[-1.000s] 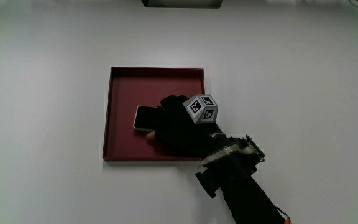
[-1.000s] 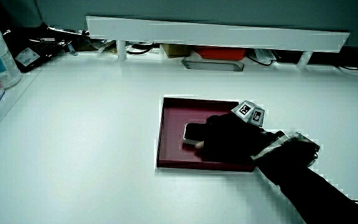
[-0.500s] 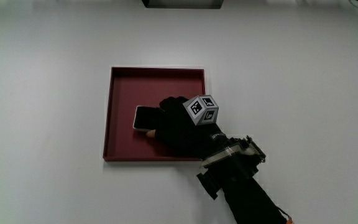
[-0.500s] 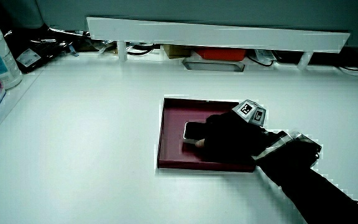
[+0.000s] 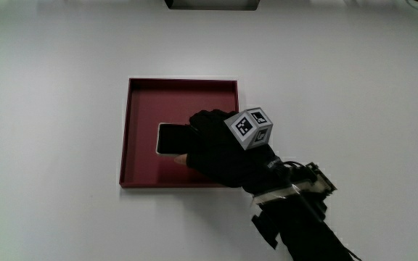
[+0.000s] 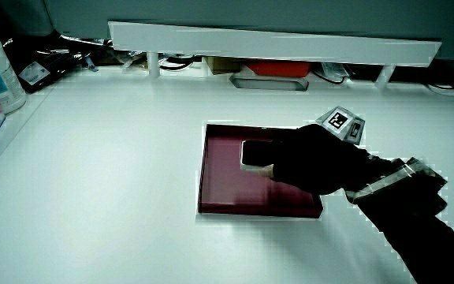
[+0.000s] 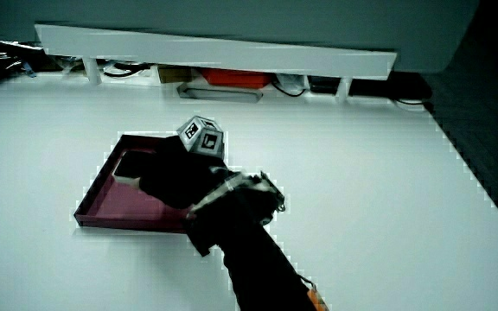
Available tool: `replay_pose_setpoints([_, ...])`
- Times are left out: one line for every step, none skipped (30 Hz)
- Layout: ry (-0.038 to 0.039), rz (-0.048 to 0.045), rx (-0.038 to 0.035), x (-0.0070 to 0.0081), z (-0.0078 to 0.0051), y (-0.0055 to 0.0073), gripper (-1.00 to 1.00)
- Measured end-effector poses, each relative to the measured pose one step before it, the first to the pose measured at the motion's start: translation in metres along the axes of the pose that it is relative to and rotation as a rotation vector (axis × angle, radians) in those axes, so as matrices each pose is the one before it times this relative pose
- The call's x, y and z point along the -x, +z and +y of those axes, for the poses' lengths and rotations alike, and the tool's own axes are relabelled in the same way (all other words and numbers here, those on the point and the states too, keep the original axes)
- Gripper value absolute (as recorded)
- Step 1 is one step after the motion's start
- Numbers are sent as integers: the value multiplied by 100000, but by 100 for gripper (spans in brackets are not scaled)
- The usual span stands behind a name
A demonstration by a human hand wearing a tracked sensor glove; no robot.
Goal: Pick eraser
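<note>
**Hand closed on the eraser, lift under way over the tray**

The hand (image 5: 220, 148) reaches in over the dark red tray (image 5: 140, 105) with its forearm (image 5: 303, 228) running back toward the person across the counter (image 5: 56, 130). Its fingers are curled around the end of the eraser (image 5: 171, 138), a flat block with a dark face and a pale edge; a fingertip (image 5: 178, 159) shows just under the block's nearer edge, so the hand is pinching it rather than resting on it. The patterned cube (image 5: 251, 128) sits on the back of the hand, over the tray's rim.

In a side view the eraser (image 6: 255, 153) appears to stand a little clear of the tray (image 6: 219, 181) floor, its free end jutting out from the hand (image 6: 310, 162) toward the tray's middle. In a side view from another angle the hand (image 7: 175, 180) covers most of the block and only a pale end of the eraser (image 7: 128, 177) shows above the tray (image 7: 111, 203). Whether it has fully left the floor I cannot tell for certain.

Judged from this, the grasp is made and the step in hand is the lift. The next move calls for raising the eraser straight up, keeping the pinch firm since only one end is held, until it clears the tray's low wall. A loose grip could let the free end tip down and catch the rim.

At the counter's edge farthest from the person runs the low white partition (image 6: 274, 43).
</note>
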Motion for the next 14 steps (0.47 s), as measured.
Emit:
replay_pose_setpoints([859,-86,-533,360,-430,345,100])
replay_pose_setpoints([859,-86,-533,364,-425,348,100])
replay_pose_setpoints([859,-86,-533,367,-420,350,100])
replay_pose_setpoints([859,-86,-533,370,-415,353,100])
replay_pose_setpoints([859,-86,-533,373,-410,356,100])
replay_pose_setpoints([1042,-1098,-233,102,-320,55,100])
replay_pose_setpoints([615,-292,135,419,-384,335,100])
replay_pose_setpoints([-263,511,368,105,-313,159,100])
replay_pose_setpoints([-429,-688,134,-31,-336,95,100])
replay_pose_setpoints([11,-329,-95,158,-404,229,100])
replay_pose_setpoints([-127,-382,389,-45,-353,109,100])
replay_pose_setpoints([556,-406,-303,-112,-365,68,100])
replay_pose_setpoints([-562,-1157,149,-160,-372,23,100])
replay_pose_setpoints([-1246,-857,921,-165,-426,33,100])
